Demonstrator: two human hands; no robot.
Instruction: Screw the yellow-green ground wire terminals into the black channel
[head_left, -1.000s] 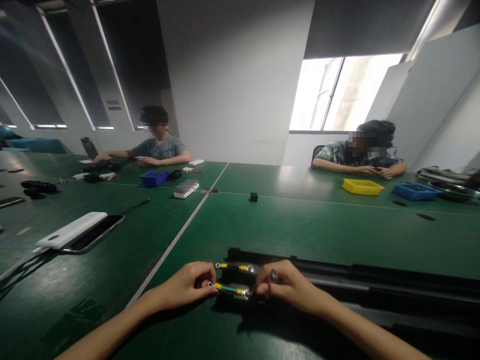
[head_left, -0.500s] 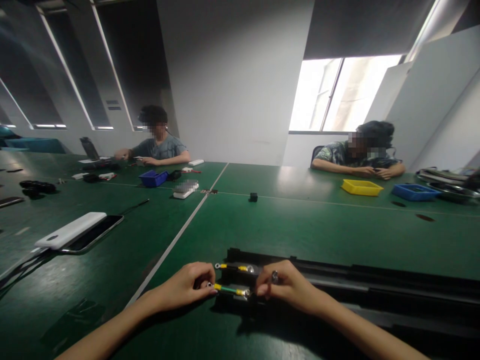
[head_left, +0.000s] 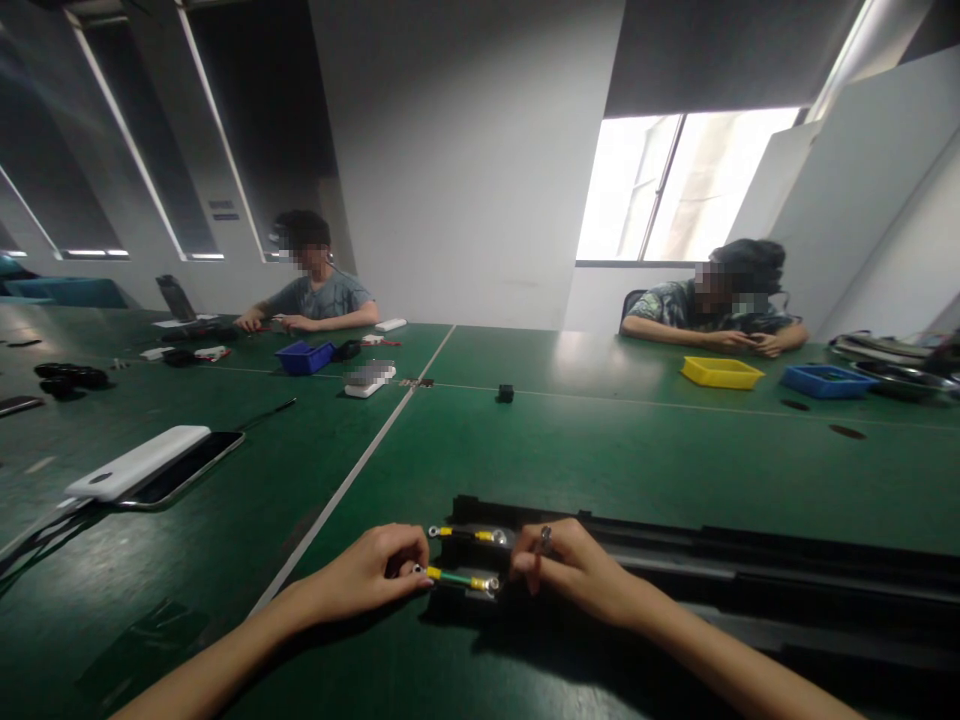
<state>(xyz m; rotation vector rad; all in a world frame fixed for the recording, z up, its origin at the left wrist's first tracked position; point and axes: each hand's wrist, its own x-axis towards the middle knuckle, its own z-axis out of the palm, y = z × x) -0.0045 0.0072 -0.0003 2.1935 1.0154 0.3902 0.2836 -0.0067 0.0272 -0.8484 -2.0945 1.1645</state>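
Note:
A short green cable [head_left: 456, 579] with yellow sleeves and ring terminals lies across the left end of a long black channel-like part [head_left: 645, 548]. My left hand [head_left: 390, 565] pinches the cable's left ring terminal between thumb and fingertips. Just right of the cable's other terminal is my right hand [head_left: 559, 565], its fingers curled together; whatever they grip is hidden. Something small and shiny [head_left: 546, 540] shows at those fingers, too small to identify. Behind the green cable, a black cable [head_left: 463, 535] with similar yellow sleeves and ring terminals lies on the same part.
On the green table [head_left: 360, 660], a white power bank [head_left: 142, 462] and a phone [head_left: 191, 470] lie at left. A small black block [head_left: 505, 393] stands ahead. Farther off are a yellow tray [head_left: 721, 373], blue trays [head_left: 829, 382] and two seated people.
My right hand's fingers have shifted slightly at the cable's right terminal. My left hand keeps its pinch, and the cables stay in place. The view has moved a little.

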